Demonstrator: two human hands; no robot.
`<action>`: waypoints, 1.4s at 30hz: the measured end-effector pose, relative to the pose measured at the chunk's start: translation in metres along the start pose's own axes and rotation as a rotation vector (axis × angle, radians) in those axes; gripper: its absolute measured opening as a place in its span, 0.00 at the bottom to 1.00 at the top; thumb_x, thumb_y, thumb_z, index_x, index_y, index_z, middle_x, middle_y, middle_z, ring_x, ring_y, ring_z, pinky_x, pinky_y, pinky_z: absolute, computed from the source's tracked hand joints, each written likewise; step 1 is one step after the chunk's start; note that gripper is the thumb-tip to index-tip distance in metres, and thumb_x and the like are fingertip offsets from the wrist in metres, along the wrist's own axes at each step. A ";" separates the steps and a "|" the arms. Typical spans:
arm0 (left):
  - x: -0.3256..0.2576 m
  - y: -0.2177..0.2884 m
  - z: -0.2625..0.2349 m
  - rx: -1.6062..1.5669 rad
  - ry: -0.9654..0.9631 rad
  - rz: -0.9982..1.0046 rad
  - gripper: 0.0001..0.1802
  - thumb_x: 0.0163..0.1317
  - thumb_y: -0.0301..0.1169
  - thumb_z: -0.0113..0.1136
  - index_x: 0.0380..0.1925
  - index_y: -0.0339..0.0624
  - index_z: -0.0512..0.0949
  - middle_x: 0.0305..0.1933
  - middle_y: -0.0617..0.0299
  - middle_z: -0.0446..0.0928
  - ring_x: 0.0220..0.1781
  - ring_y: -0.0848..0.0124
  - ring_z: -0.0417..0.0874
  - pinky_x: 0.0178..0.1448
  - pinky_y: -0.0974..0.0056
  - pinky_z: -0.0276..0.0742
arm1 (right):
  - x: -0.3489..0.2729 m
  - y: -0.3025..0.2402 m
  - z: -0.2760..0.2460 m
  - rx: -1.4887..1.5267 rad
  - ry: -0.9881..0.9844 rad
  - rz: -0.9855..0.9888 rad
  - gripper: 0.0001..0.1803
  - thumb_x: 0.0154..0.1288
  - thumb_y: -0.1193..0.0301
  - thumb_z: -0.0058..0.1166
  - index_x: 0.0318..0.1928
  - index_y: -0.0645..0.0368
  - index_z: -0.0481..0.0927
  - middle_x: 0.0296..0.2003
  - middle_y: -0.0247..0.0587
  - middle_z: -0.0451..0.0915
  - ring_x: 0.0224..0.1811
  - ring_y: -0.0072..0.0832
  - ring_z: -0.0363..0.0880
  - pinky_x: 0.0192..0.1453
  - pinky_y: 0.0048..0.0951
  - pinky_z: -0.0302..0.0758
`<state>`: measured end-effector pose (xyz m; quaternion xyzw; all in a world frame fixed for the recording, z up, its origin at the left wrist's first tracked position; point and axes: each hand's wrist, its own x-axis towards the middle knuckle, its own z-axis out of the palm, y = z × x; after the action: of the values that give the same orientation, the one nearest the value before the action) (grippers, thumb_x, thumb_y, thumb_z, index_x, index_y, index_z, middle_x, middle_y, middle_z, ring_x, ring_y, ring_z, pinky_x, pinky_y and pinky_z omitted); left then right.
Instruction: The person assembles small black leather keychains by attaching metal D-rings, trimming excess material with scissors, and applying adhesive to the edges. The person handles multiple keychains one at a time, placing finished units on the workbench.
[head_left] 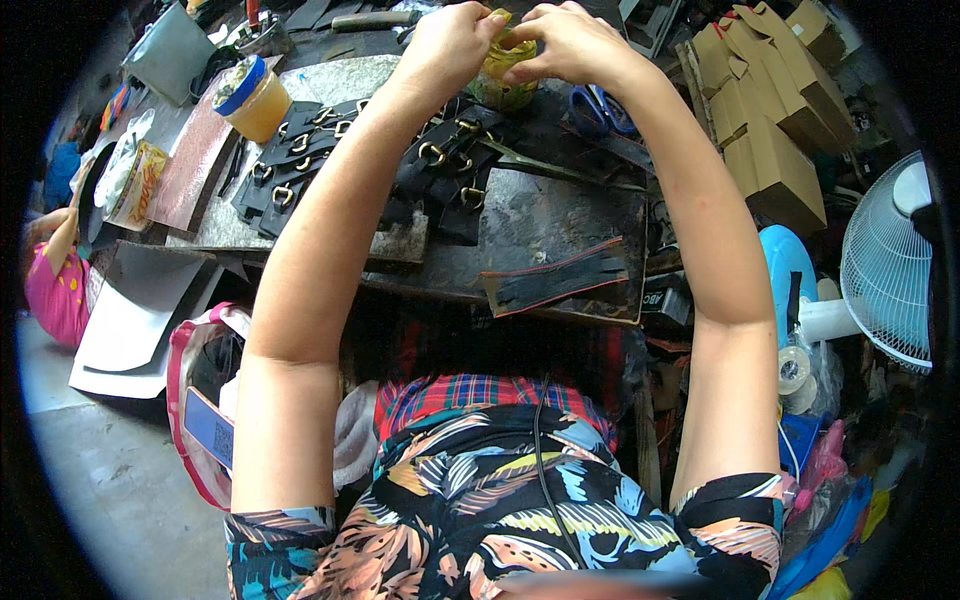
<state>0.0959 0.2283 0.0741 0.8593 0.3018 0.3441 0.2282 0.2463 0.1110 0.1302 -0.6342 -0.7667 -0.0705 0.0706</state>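
At the far edge of the view both my hands are raised over a rounded yellow-green container. My left hand is closed, its fingertips pinching a small yellow piece at the container's top. My right hand curls around the container's upper right side, thumb and fingers against it. Whether the container has a lid on is hidden by my fingers. Below my hands lie black straps with metal rings. Blue-handled scissors rest close to my right wrist. A dark strip with red edges lies on the near board.
Left of my left arm stands a blue-lidded jar of amber paste. A hammer handle lies at the back. Cardboard boxes and a fan stand to the right. A person in pink is at the far left.
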 end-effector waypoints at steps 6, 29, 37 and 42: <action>0.000 0.003 -0.008 -0.048 0.005 0.003 0.24 0.70 0.47 0.56 0.43 0.35 0.85 0.41 0.42 0.85 0.46 0.52 0.87 0.53 0.53 0.79 | 0.024 -0.021 0.000 -0.060 -0.181 0.252 0.30 0.52 0.40 0.63 0.44 0.50 0.89 0.43 0.44 0.87 0.50 0.43 0.85 0.56 0.48 0.78; -0.195 0.111 0.028 0.045 -0.135 0.331 0.12 0.53 0.33 0.72 0.34 0.40 0.82 0.39 0.53 0.77 0.48 0.53 0.75 0.51 0.54 0.76 | -0.234 -0.097 0.046 0.997 0.344 0.540 0.32 0.64 0.81 0.60 0.69 0.57 0.69 0.43 0.37 0.83 0.46 0.18 0.80 0.53 0.23 0.77; -0.219 0.115 -0.005 -1.027 -0.532 -0.269 0.13 0.67 0.30 0.65 0.45 0.32 0.80 0.37 0.64 0.82 0.38 0.78 0.81 0.41 0.71 0.79 | -0.240 -0.120 0.038 1.772 0.499 0.424 0.36 0.65 0.83 0.56 0.72 0.61 0.60 0.40 0.39 0.84 0.38 0.19 0.82 0.45 0.21 0.81; -0.229 0.109 -0.005 -1.128 -0.474 -0.434 0.13 0.68 0.33 0.64 0.46 0.35 0.81 0.34 0.63 0.84 0.29 0.79 0.82 0.34 0.73 0.79 | -0.231 -0.139 0.050 1.213 0.676 0.421 0.30 0.65 0.81 0.61 0.67 0.58 0.68 0.36 0.30 0.79 0.37 0.15 0.78 0.45 0.18 0.77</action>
<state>-0.0014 -0.0034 0.0383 0.5795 0.1831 0.1968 0.7694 0.1518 -0.1273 0.0325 -0.5610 -0.4688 0.1901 0.6553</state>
